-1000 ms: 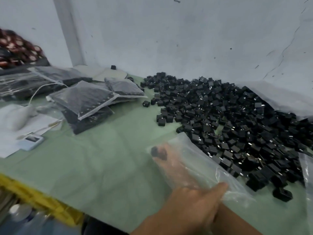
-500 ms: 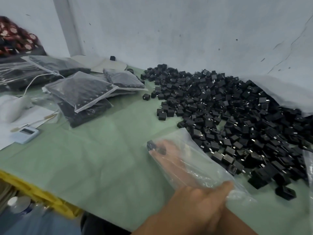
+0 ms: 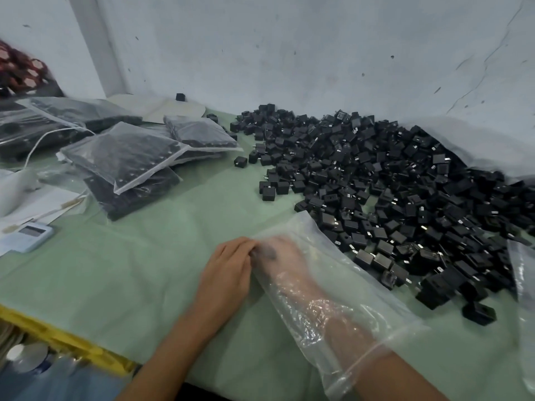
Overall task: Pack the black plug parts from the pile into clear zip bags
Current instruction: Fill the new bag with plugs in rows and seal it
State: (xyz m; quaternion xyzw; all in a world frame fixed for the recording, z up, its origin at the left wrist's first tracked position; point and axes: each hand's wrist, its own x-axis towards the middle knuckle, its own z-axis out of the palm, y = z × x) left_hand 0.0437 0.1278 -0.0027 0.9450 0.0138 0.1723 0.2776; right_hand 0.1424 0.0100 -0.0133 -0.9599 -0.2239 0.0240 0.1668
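On the green counter, a big pile of black plug parts, lying right of both hands. Touching its near side, the clear zip bag, long way running from the near edge out to the far left, mouth nearest. Deep inside, the right hand, closer to the pile; too blurry to tell if spread or pinching. Outside, the left hand, pinching the bag's far end.

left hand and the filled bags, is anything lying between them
Nothing lies there. In the head view, only bare green table cover shows between the left hand and the filled bags.
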